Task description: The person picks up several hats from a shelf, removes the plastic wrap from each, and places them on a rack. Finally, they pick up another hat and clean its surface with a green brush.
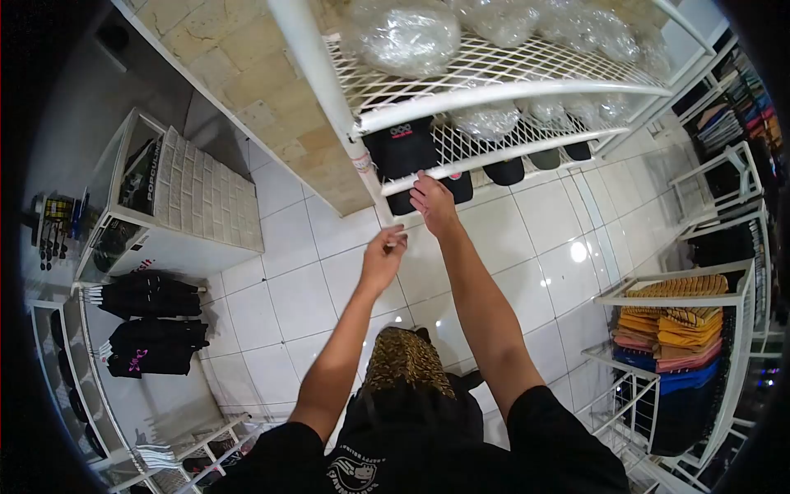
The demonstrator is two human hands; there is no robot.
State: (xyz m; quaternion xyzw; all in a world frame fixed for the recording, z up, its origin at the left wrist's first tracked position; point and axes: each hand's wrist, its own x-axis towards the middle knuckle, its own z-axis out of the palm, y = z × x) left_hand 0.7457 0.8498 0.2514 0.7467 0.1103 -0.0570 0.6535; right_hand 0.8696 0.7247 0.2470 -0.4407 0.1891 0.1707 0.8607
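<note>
Right hand (431,200), fingers curled, touches a black cap (455,186) on the lower wire shelf (494,152), frame centre-top; grip unclear. Left hand (383,257) below it, loosely pinched, seems empty. Step looks like arranging caps; a firmer hold on the brim comes first. White tile floor (527,247), folded shirts (679,325) right
</note>
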